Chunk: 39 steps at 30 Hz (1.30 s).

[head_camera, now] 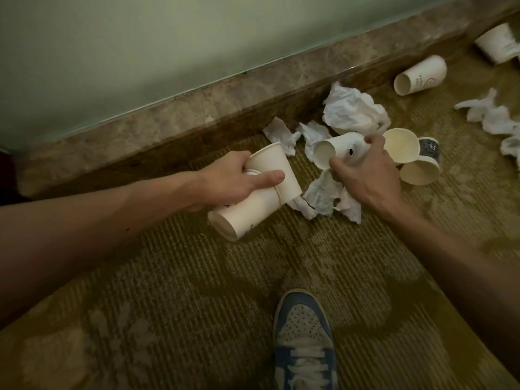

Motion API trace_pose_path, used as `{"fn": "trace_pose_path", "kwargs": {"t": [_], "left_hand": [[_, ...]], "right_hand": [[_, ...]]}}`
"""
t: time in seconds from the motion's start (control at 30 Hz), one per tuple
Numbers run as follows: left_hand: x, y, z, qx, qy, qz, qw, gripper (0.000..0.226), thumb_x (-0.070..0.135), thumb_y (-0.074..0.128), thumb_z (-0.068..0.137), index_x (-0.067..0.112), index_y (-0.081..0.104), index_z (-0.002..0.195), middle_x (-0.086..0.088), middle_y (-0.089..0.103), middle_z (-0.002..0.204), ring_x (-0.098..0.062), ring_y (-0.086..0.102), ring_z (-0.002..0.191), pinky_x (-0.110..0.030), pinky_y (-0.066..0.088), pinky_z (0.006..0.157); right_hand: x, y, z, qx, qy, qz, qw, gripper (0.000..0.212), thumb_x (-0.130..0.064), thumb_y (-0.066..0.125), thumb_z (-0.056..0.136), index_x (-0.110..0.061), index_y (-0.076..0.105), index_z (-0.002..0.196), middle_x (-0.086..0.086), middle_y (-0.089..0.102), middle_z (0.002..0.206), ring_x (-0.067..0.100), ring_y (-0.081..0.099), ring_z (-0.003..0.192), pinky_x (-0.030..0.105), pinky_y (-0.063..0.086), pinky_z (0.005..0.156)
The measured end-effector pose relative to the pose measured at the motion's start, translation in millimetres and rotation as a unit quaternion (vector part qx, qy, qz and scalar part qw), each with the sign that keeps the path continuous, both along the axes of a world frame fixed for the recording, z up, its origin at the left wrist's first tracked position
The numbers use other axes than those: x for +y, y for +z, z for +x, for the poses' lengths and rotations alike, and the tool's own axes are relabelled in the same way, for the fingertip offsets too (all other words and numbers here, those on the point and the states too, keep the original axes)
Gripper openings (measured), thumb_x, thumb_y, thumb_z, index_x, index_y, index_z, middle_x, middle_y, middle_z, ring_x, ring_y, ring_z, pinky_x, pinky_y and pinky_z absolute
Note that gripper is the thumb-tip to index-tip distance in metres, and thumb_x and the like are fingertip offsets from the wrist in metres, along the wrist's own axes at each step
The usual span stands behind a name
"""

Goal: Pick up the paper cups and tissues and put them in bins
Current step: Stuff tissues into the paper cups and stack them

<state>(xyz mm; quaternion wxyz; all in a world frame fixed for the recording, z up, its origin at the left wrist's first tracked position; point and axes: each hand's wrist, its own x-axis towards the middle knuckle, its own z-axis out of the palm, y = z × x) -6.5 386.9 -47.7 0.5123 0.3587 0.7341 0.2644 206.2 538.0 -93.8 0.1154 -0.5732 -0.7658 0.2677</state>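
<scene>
My left hand point(239, 178) grips two white paper cups point(261, 198), one pushed against the other, just above the carpet. My right hand point(365, 173) curls its fingers round another white paper cup point(332, 152) lying on its side, mouth toward the left. Behind that hand lie three more cups point(413, 157) in a cluster, one with a dark print. Crumpled white tissues lie under and around the right hand point(326, 195), by the skirting point(354, 111) and further left point(281, 135). No bin is in view.
Two more cups point(419, 76) point(498, 46) and more tissues point(489, 114) lie at the far right. A marble skirting point(168, 122) and pale wall run across the top. My blue and white shoe point(304, 339) stands on the patterned carpet at the bottom.
</scene>
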Motion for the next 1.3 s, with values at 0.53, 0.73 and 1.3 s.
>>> {"fn": "trace_pose_path", "kwargs": {"t": [0.53,0.73,1.3], "left_hand": [[-228,248,-102,0.246,0.124,0.068,0.959,0.054,0.067,0.065,0.074,0.031,0.062,0.114,0.012,0.072,0.102,-0.006,0.070,0.089,-0.035,0.060,0.076],[-397,344,-78,0.336,0.225,0.063,0.912,0.053,0.067,0.065,0.074,0.033,0.061,0.114,0.015,0.069,0.107,-0.005,0.068,0.097,-0.033,0.059,0.082],[-720,210,34,0.163,0.575,-0.072,0.798,0.045,0.061,0.050,0.088,0.019,0.065,0.095,0.006,0.065,0.079,-0.006,0.064,0.069,-0.025,0.049,0.063]], "right_hand": [[-158,229,-168,0.271,0.416,-0.144,0.856,0.061,-0.075,0.059,0.064,-0.045,0.048,0.117,-0.006,0.060,0.118,0.016,0.067,0.090,0.034,0.055,0.069],[-284,327,-224,0.293,0.581,-0.085,0.754,0.058,-0.078,0.054,0.061,-0.052,0.049,0.113,-0.019,0.065,0.101,-0.002,0.066,0.080,0.025,0.050,0.064],[-639,250,-232,0.057,0.872,0.069,0.481,0.067,-0.077,0.051,0.075,-0.049,0.023,0.129,-0.003,0.043,0.132,0.017,0.050,0.111,0.032,0.048,0.084]]}}
